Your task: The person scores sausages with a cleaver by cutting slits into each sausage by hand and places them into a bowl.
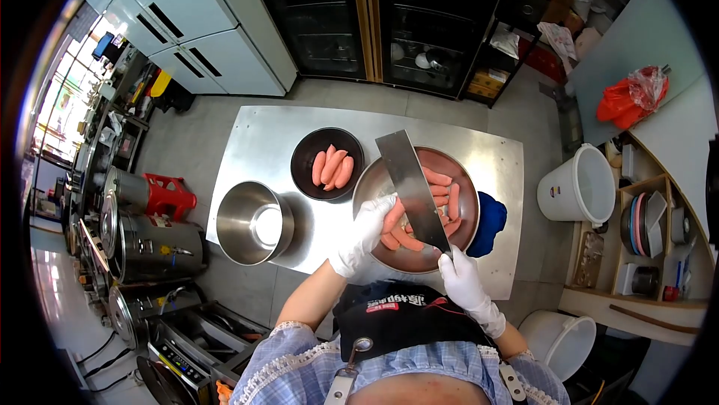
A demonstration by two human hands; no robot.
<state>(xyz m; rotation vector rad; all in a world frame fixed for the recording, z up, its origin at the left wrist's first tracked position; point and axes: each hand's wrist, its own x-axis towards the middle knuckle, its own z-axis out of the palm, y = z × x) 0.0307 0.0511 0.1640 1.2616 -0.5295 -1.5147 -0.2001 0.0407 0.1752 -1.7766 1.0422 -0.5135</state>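
Note:
My right hand (pixel 466 286), in a white glove, is closed round the handle of a cleaver (pixel 410 184). Its long, broad blade slants up and left across a wide round pan (pixel 470 180). At the pan's left side my left hand (pixel 364 234), also gloved, has its fingers closed on a pink sausage (pixel 394 215), close beside the blade. Several more sausages (pixel 437 176) lie in the pan, some partly hidden under the cleaver. A black bowl (pixel 298 173) with several whole sausages (pixel 331 167) stands beyond my left hand.
A deep steel pot (pixel 228 227) stands at the left of the steel table (pixel 262 128). A blue cloth (pixel 490 227) lies against the pan's right side. White buckets (pixel 573 189) stand on the floor to the right, and large steel pots (pixel 168 251) are at the left.

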